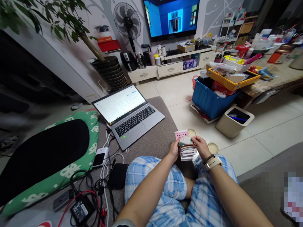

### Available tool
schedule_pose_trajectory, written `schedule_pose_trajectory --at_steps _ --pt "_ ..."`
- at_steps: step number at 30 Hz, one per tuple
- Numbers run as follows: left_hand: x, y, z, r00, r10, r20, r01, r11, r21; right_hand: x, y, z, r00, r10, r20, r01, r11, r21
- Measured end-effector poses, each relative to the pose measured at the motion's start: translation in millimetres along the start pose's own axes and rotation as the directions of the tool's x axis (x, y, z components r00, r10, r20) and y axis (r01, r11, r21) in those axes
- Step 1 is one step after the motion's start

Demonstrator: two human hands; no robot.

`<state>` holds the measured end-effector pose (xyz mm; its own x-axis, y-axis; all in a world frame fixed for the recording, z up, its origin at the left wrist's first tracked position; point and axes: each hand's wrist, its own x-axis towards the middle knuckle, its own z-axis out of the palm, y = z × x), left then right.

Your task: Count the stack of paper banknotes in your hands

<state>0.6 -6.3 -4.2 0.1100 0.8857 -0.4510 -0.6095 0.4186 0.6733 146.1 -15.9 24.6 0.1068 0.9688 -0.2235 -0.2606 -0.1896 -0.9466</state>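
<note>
Above my lap, between my knees, is a thick fanned stack of paper notes, its layered edges facing me. My left hand is closed around its left side, thumb on top. With thumb and fingers pinched, my right hand grips the upper right corner of a pale greenish note on top of the stack. A pink note shows beyond it, at the far side of the stack. What lies under the stack is hidden.
An open laptop rests on the grey sofa to my left, near tangled cables and a green cushion. On the floor at the right stand a beige bin and a blue box, beside a cluttered table.
</note>
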Motion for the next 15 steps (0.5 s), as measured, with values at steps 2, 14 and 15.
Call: schedule_pose_trajectory --at_steps 2,14,15 --pt "0.9 -0.5 -0.5 1.000 -0.008 0.000 0.008 1.000 0.005 0.5 0.5 -0.4 1.000 -0.006 0.000 0.006 1.000 -0.004" --pt "-4.3 3.0 0.6 1.000 0.013 0.010 -0.014 0.998 0.065 1.9 5.0 -3.6 0.999 -0.015 0.037 0.017 0.999 -0.045" --pt "-4.3 3.1 0.6 1.000 0.013 0.005 -0.014 0.998 0.066 2.4 5.7 -3.9 0.999 -0.030 0.022 0.031 0.998 -0.061"
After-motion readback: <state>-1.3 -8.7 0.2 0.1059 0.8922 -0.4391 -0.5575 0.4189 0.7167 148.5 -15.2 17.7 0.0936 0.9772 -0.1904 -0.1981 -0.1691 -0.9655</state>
